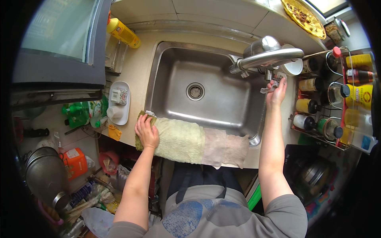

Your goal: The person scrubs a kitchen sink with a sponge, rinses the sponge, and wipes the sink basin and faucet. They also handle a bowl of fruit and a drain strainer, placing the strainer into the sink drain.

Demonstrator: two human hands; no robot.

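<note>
My left hand [146, 132] lies on a folded olive-green cloth [139, 145] at the sink's front left corner; whether its fingers grip the cloth is unclear. Beside it a pale green towel [180, 141], a thin pinkish cloth [213, 145] and a beige cloth [236, 148] lie in a row over the front rim. My right hand [276, 91] holds a crumpled, thin whitish cloth or wipe [264, 90] under the faucet [268, 58], at the right rim. The stainless steel sink [175, 83] has a drain strainer [195, 91] in its floor.
A white tray [125, 117] with small items and a yellow bottle [125, 34] stand left of the sink. At right are a white bowl [293, 67] and a wire rack [337, 117] of seasoning jars. An open window sash [96, 59] juts in at upper left.
</note>
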